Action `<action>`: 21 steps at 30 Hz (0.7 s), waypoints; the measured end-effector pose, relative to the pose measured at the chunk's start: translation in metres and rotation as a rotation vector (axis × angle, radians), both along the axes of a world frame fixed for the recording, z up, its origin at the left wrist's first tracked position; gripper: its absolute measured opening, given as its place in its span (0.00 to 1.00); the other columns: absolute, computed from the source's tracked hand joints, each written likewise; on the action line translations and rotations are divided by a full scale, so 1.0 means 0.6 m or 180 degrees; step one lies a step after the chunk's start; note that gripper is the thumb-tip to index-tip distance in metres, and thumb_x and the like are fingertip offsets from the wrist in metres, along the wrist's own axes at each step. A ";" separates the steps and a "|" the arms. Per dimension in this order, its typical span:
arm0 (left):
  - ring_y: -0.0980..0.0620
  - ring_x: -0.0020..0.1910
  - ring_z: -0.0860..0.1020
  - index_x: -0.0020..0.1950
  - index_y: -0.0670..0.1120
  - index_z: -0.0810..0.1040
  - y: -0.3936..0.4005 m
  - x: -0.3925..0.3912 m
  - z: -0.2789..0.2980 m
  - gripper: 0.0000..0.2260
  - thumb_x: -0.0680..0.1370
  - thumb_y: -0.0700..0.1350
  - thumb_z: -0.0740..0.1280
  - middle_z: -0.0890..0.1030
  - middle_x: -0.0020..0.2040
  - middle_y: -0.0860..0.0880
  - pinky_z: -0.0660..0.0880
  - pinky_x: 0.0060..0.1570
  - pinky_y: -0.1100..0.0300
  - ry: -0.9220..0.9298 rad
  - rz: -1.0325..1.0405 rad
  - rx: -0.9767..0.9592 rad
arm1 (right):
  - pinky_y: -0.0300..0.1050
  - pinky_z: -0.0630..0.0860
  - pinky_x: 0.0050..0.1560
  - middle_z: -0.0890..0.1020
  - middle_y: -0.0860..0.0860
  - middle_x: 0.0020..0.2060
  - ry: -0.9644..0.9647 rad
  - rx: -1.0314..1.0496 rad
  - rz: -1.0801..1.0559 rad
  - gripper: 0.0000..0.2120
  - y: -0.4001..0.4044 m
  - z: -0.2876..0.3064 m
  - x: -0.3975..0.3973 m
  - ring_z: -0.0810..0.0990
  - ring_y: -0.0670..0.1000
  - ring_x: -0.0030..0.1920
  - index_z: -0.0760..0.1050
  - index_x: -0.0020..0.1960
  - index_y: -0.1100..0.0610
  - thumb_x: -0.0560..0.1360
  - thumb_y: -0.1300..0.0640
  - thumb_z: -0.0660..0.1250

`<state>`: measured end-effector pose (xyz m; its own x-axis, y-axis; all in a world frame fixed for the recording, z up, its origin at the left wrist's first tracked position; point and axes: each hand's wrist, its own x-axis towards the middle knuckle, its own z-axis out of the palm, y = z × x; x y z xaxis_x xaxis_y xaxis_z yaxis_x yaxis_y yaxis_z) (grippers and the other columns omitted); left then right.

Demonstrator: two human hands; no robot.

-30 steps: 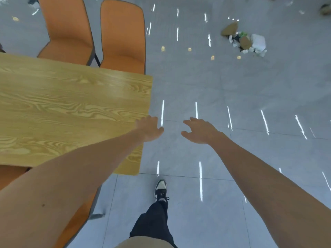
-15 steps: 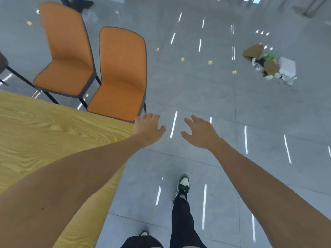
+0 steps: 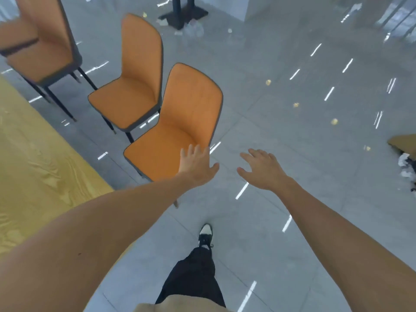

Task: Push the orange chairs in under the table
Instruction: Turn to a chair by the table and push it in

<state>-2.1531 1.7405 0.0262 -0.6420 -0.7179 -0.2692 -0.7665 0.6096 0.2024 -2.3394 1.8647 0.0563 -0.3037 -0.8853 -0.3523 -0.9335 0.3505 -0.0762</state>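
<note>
Two orange chairs stand side by side, pulled out from the wooden table (image 3: 33,167) at the left. The nearer chair (image 3: 177,122) faces the table, its seat just off the table's corner. The farther chair (image 3: 132,86) stands behind it. A third orange chair (image 3: 42,46) stands at the top left. My left hand (image 3: 197,165) reaches forward over the near chair's seat edge, fingers spread, holding nothing. My right hand (image 3: 263,170) is stretched out over bare floor to the right of that chair, also open.
Glossy grey tile floor (image 3: 292,131) spreads to the right. A pile of cardboard and rubbish (image 3: 405,154) lies at the right edge. A black table base (image 3: 182,12) with litter stands at the top. My leg and shoe (image 3: 204,235) step forward below my hands.
I have walked around the table's corner toward the chairs. The chairs now appear closer and more central, and the rubbish pile has slid to the right edge. Both hands stay open.
</note>
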 end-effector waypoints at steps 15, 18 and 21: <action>0.39 0.76 0.62 0.77 0.45 0.64 -0.437 -0.282 0.024 0.31 0.80 0.64 0.57 0.68 0.75 0.41 0.62 0.72 0.41 0.0260 0.1409 0.0208 | 0.62 0.57 0.74 0.59 0.55 0.79 0.0183 0.0404 0.1506 0.34 -0.580 0.041 -0.310 0.57 0.56 0.78 0.56 0.80 0.49 0.79 0.36 0.57; 0.38 0.73 0.64 0.75 0.44 0.67 -0.525 -0.309 0.028 0.30 0.80 0.64 0.58 0.68 0.73 0.40 0.64 0.70 0.40 0.0204 0.1721 0.0098 | 0.62 0.56 0.74 0.59 0.55 0.79 0.0298 0.0445 0.1967 0.34 -0.700 0.051 -0.344 0.57 0.56 0.79 0.56 0.80 0.50 0.80 0.37 0.57; 0.38 0.71 0.66 0.72 0.44 0.68 -0.596 -0.336 0.028 0.28 0.80 0.63 0.59 0.68 0.72 0.40 0.66 0.68 0.40 0.0222 0.2117 0.0073 | 0.63 0.57 0.75 0.57 0.56 0.80 0.0358 0.0290 0.2423 0.34 -0.820 0.052 -0.369 0.57 0.57 0.79 0.55 0.81 0.50 0.80 0.36 0.57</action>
<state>-2.3546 1.3828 0.0427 -0.0810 -0.9614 -0.2630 -0.9621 0.0065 0.2725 -2.5610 1.3727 0.0878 0.3386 -0.8334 -0.4367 -0.9201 -0.3904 0.0317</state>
